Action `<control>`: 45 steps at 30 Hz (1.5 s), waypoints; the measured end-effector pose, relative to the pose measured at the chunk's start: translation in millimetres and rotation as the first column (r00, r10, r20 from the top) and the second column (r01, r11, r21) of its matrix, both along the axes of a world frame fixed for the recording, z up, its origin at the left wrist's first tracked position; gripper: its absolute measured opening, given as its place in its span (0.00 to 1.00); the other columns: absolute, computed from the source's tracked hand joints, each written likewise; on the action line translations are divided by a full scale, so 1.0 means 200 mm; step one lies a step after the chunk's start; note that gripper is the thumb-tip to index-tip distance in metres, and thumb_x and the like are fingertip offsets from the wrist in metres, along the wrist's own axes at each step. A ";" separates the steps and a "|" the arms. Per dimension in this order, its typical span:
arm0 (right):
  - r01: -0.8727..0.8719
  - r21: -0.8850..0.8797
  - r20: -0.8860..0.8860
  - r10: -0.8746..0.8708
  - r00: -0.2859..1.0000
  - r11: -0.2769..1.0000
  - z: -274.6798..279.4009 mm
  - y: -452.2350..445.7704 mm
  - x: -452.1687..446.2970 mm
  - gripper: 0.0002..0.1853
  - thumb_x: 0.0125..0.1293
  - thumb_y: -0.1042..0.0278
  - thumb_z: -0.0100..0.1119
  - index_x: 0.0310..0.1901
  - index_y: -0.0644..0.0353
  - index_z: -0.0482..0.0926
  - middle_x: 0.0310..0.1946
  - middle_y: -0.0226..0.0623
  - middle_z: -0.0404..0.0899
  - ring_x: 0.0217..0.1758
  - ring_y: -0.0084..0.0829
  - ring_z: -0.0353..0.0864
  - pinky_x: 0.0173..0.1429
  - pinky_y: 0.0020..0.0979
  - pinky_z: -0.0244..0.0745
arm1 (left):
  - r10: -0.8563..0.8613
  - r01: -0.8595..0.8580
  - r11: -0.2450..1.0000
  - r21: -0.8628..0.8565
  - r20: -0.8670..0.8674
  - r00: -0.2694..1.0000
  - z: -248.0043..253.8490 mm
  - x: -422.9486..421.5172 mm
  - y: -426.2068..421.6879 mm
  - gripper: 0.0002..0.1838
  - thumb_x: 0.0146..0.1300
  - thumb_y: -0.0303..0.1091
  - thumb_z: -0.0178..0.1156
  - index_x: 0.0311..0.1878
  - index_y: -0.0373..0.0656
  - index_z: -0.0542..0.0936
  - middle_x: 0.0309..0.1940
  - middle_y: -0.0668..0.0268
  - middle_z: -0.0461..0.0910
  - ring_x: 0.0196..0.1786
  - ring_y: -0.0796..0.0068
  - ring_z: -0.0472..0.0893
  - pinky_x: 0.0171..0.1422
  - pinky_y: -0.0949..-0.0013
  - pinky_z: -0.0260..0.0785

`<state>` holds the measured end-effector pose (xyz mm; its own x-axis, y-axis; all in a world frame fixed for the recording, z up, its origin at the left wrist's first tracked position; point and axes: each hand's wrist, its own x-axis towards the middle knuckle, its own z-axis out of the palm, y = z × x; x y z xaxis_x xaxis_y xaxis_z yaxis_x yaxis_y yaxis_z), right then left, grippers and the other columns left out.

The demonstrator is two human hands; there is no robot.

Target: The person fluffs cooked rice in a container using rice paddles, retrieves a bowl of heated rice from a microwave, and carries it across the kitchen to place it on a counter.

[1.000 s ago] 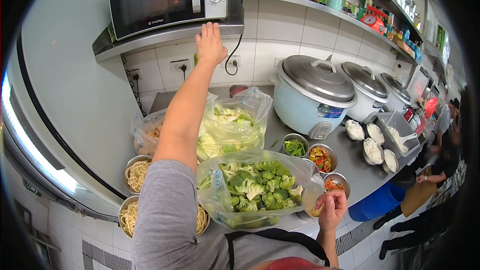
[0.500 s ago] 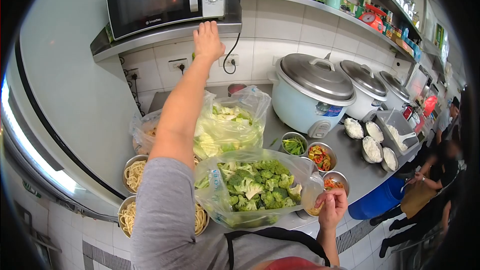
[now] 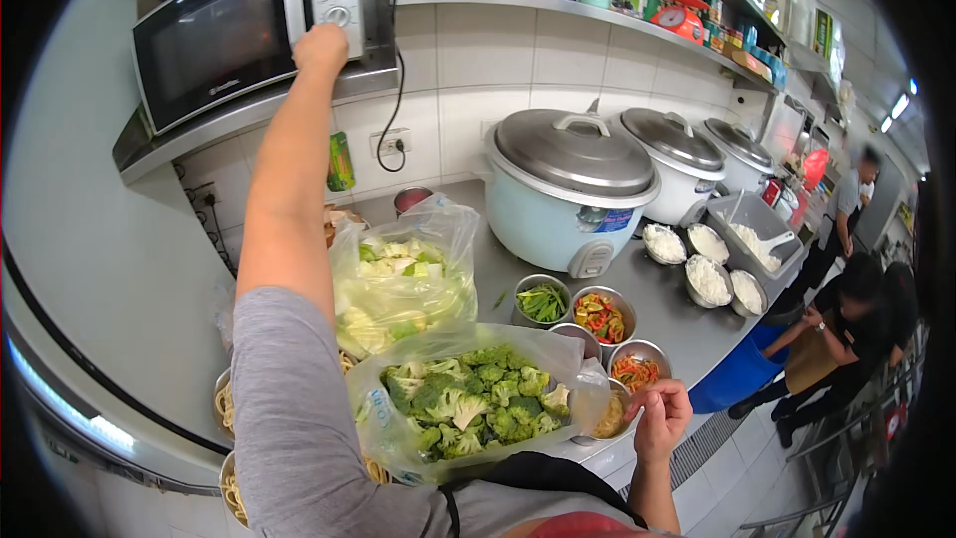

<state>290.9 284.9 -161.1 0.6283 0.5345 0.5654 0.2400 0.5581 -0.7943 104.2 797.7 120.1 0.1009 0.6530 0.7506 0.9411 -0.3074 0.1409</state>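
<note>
My left hand (image 3: 323, 49) is raised to the microwave (image 3: 224, 35), its fingers closed around the lower end of the door handle (image 3: 293, 0), just below the dials. The door is closed. My right hand (image 3: 662, 416) is low at the right, fingers curled together in a pinch; whatever they hold, if anything, is hidden. Beside it are a cup of pale yellow food (image 3: 609, 420) and a bowl of orange-red vegetable strips (image 3: 637, 371). An open plastic bag of broccoli (image 3: 478, 399) lies in front of me, and a bag of cut cabbage (image 3: 403, 279) sits behind it.
Large rice cookers (image 3: 568, 189) line the wall. Bowls of white rice (image 3: 708, 281) and a grey tub (image 3: 762, 239) stand farther right. Noodle bowls (image 3: 231, 488) are partly hidden by my left arm. People (image 3: 846, 319) work near a blue bin (image 3: 732, 374).
My left hand has gone from open fingers under the dials to closed on the door handle. The view has shifted to the right. My right hand remains near the small bowls.
</note>
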 end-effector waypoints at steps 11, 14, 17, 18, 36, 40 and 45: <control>0.000 -0.065 -0.058 -0.004 0.998 0.998 -0.04 0.06 0.04 0.05 0.61 0.73 0.50 0.32 0.65 0.67 0.20 0.36 0.72 0.19 0.21 0.71 0.25 0.20 0.68 | 0.048 -0.046 0.999 0.021 -0.096 0.994 0.05 0.04 0.12 0.24 0.62 0.48 0.37 0.40 0.38 0.78 0.41 0.53 0.77 0.45 0.53 0.76 0.48 0.55 0.68; -0.004 -0.068 -0.051 0.001 0.999 0.998 -0.04 0.08 0.04 0.05 0.61 0.73 0.50 0.32 0.65 0.67 0.20 0.36 0.72 0.20 0.21 0.71 0.25 0.20 0.68 | 0.028 -0.022 0.999 0.049 -0.112 0.993 0.06 0.03 0.18 0.23 0.62 0.46 0.38 0.41 0.39 0.78 0.42 0.52 0.76 0.46 0.52 0.76 0.49 0.56 0.68; -0.009 -0.070 -0.054 0.005 0.999 0.998 -0.04 0.08 0.04 0.06 0.61 0.73 0.51 0.32 0.65 0.67 0.20 0.35 0.72 0.20 0.21 0.71 0.25 0.20 0.68 | -0.003 0.010 0.998 0.064 -0.106 0.994 0.06 0.03 0.35 0.22 0.61 0.44 0.39 0.41 0.38 0.77 0.43 0.51 0.76 0.46 0.52 0.76 0.50 0.56 0.68; -0.012 -0.071 -0.059 0.008 0.998 0.997 -0.04 0.08 0.05 0.06 0.60 0.73 0.51 0.32 0.65 0.67 0.20 0.35 0.72 0.20 0.21 0.71 0.25 0.20 0.68 | -0.012 0.016 0.999 0.049 -0.077 0.997 0.06 0.04 0.39 0.21 0.61 0.43 0.39 0.40 0.38 0.77 0.43 0.51 0.76 0.47 0.52 0.75 0.50 0.55 0.68; -0.051 -0.083 0.004 0.052 0.999 0.995 -0.01 0.13 0.09 0.04 0.59 0.74 0.52 0.32 0.66 0.70 0.20 0.33 0.73 0.21 0.20 0.72 0.26 0.19 0.68 | -0.085 -0.007 0.985 0.173 0.518 0.851 0.01 -0.13 0.20 0.29 0.42 0.43 0.68 0.41 0.32 0.69 0.38 0.47 0.76 0.45 0.50 0.75 0.48 0.57 0.68; -0.140 -0.122 0.114 0.154 0.982 0.983 0.06 0.18 0.21 0.03 0.57 0.77 0.52 0.31 0.67 0.70 0.21 0.34 0.74 0.21 0.20 0.73 0.27 0.19 0.69 | -0.110 -0.026 0.966 0.256 0.500 0.859 0.01 -0.19 0.03 0.27 0.41 0.47 0.68 0.35 0.32 0.72 0.34 0.47 0.77 0.43 0.49 0.76 0.46 0.57 0.68; -0.228 -0.154 0.508 0.274 0.816 0.962 0.29 0.42 0.30 0.01 0.53 0.81 0.53 0.28 0.67 0.72 0.23 0.35 0.76 0.21 0.21 0.74 0.27 0.22 0.69 | -0.394 0.207 0.906 0.370 0.558 0.730 -0.03 -0.71 -0.46 0.26 0.44 0.52 0.65 0.29 0.35 0.73 0.25 0.61 0.75 0.29 0.70 0.74 0.34 0.69 0.66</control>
